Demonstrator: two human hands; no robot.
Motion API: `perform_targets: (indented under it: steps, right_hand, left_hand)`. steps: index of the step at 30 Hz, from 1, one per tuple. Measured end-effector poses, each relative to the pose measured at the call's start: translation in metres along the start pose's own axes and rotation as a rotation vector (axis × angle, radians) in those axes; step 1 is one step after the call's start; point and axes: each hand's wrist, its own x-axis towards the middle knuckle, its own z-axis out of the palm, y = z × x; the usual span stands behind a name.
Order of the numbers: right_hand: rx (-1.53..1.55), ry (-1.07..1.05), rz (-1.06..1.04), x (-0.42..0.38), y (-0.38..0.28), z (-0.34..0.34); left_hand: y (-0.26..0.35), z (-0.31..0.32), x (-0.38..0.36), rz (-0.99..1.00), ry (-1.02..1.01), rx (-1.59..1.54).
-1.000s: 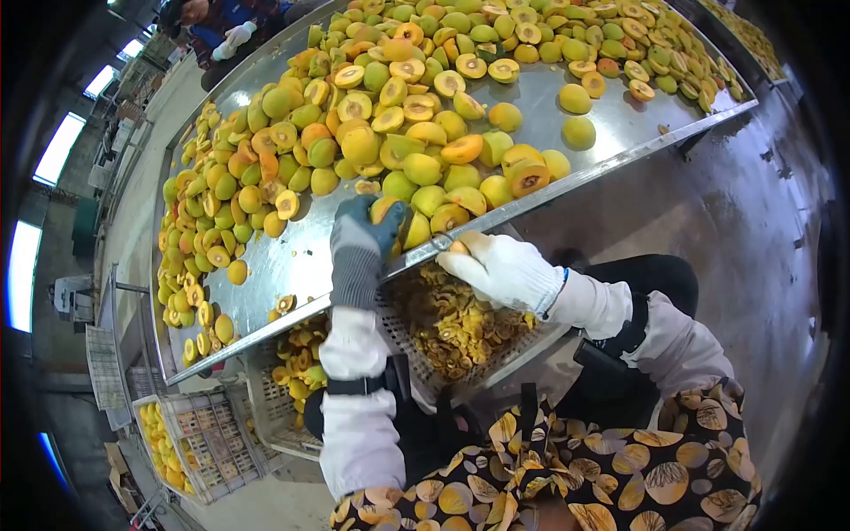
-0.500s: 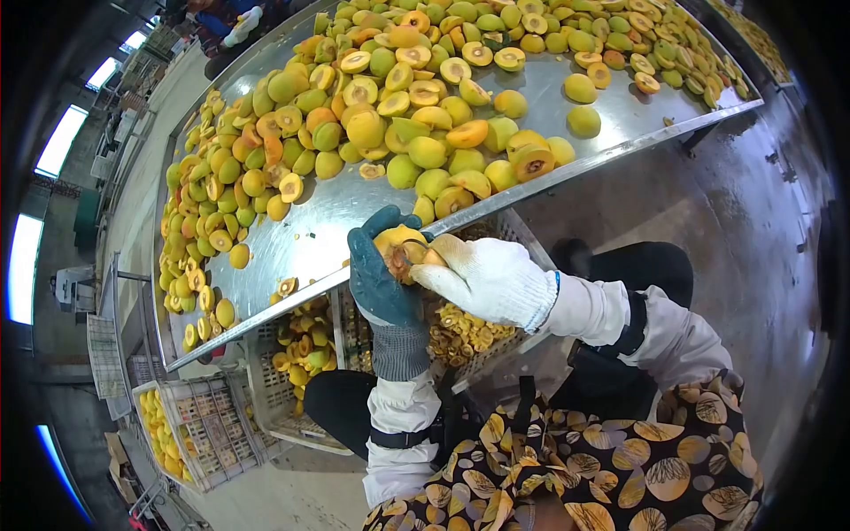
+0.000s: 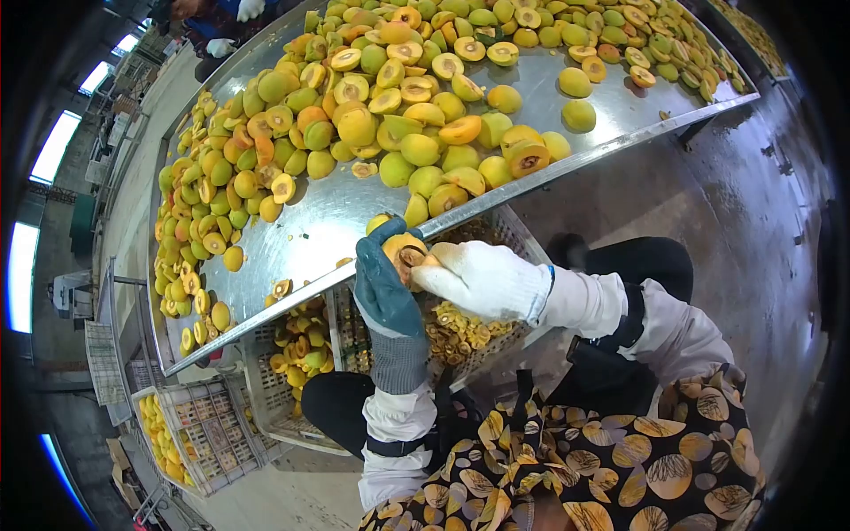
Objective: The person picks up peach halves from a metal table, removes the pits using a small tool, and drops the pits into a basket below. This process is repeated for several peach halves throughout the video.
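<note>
A: Checking hand status first. The left hand point(image 3: 384, 285), in a dark blue-green glove, is closed around 1 halved fruit point(image 3: 400, 249), cut face toward the worker. The right hand point(image 3: 482, 279), in a white knit glove, is curled with its fingertips pressed at the fruit's centre; whether it holds a small tool there, I cannot tell.

B: Position of the fruit?

A: Held just below the near edge of the steel table point(image 3: 319, 221), directly above the perforated crate point(image 3: 496, 232) that holds a layer of brown pits and scraps.

B: Change against 1 second ago?

A: 1 second ago the left hand rested on the table edge among the pile and the right hand hung over the crate. Half a second ago both hands had met on the fruit. Now they sit slightly higher, same grip. My reading: picking is complete and pitting of this piece is under way, not finished.

B: Surroundings?

A: The table carries a large pile of whole and halved yellow-green fruit point(image 3: 416, 146). Under it, a second crate point(image 3: 292, 416) holds cut halves, and a third crate point(image 3: 199, 442) sits further left. Another person's white glove point(image 3: 251, 7) shows at the far end.
</note>
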Motion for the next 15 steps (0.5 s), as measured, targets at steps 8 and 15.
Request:
perform_targets:
  steps: [8,15]
  right_hand:
    - [0.025,0.100,0.232,0.001,-0.015,0.000]
    - [-0.056,0.165,0.014,0.011,-0.004,-0.022]
  left_hand:
    - [-0.017,0.011,0.000,-0.105,0.127,-0.633]
    - [-0.043,-0.028,-0.012,0.303,-0.112,0.589]
